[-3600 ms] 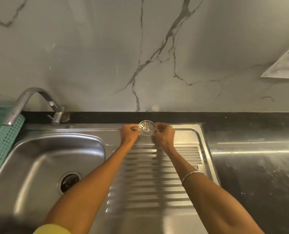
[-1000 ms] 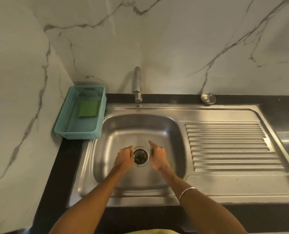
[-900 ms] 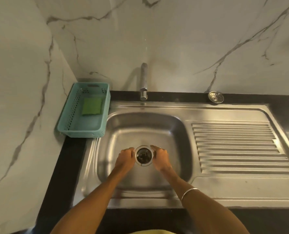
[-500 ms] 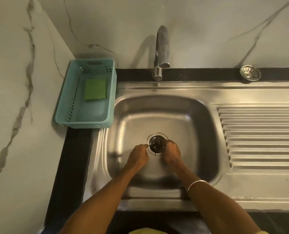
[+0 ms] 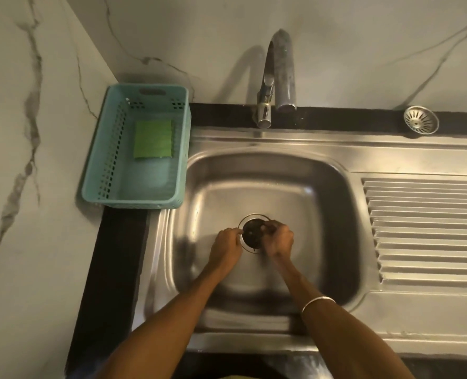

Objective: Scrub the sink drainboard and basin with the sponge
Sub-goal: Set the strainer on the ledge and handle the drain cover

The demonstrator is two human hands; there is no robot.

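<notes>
The steel sink basin [image 5: 322, 203] fills the middle, with the ribbed drainboard [image 5: 423, 231] to its right. A green sponge [image 5: 152, 139] lies in the teal basket [image 5: 101, 170] left of the sink, untouched. Both hands are down at the drain [image 5: 251, 233] on the basin floor. My left hand [image 5: 225, 248] has curled fingers, its tips on the left edge of the dark drain insert. My right hand [image 5: 278, 242] pinches the insert's right edge. The removed metal strainer [image 5: 421, 123] sits on the black ledge behind the drainboard.
A chrome tap [image 5: 278, 75] arches over the back rim of the basin. Marble walls close in at the back and left. A black counter strip [image 5: 112, 269] runs between the left wall and the sink.
The strainer, held in both hands over the drainboard 3.6 s ago, now rests on the back ledge. Both hands moved into the basin and closed in on the drain; the view dropped closer.
</notes>
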